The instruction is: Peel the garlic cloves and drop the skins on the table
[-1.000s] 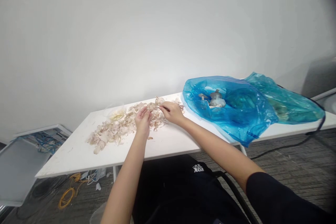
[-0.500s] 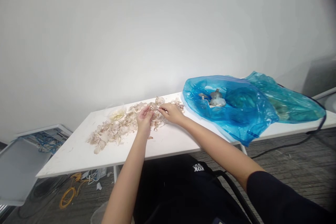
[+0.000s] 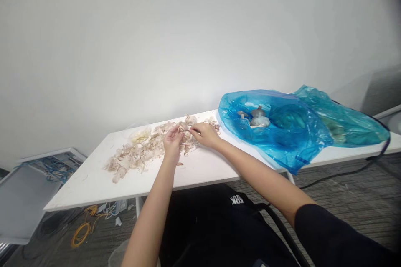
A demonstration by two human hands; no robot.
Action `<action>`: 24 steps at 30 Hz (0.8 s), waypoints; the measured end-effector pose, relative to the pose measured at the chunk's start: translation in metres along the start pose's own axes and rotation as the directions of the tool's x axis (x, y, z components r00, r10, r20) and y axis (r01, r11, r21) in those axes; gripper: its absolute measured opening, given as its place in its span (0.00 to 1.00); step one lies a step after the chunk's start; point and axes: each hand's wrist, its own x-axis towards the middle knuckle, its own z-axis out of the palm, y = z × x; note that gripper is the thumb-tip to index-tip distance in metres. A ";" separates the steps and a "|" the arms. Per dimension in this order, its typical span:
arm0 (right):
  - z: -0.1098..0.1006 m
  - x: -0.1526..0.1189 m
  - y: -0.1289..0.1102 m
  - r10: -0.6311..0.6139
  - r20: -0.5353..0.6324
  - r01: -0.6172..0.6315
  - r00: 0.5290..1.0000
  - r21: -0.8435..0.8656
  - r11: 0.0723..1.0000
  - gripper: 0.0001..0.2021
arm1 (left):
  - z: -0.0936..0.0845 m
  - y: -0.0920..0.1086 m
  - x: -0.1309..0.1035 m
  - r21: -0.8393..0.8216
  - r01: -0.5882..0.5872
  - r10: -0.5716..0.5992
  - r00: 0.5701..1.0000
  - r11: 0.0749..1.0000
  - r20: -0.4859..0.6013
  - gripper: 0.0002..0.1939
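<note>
My left hand (image 3: 173,139) is closed around a small piece of garlic (image 3: 181,129) above the peel pile. Close to its right, my right hand (image 3: 205,134) has its fingers pinched at the garlic's edge; what lies between them is too small to make out. A whole garlic bulb (image 3: 191,120) rests just behind the hands. Papery garlic peels (image 3: 134,156) spread over the white table (image 3: 94,183) to the left. Pale peeled cloves (image 3: 140,136) lie in a clear bag at the back of the pile.
An open blue plastic bag (image 3: 282,137) with garlic bulbs (image 3: 260,121) inside stands on the right, beside a teal bag (image 3: 354,123). A wall rises behind the table. Yellow cable (image 3: 80,235) and a grey panel (image 3: 25,204) are at lower left.
</note>
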 end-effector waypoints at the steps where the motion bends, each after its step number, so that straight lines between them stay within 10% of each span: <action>1: 0.000 0.000 0.000 -0.003 0.002 0.003 1.000 -0.001 1.000 0.13 | 0.000 0.000 0.000 0.005 -0.005 0.005 1.000 1.000 0.005 0.23; 24: 0.007 0.000 0.004 -0.181 -0.230 0.201 0.956 0.066 0.977 0.11 | 0.002 -0.001 0.000 0.020 -0.034 0.036 0.996 0.999 -0.076 0.21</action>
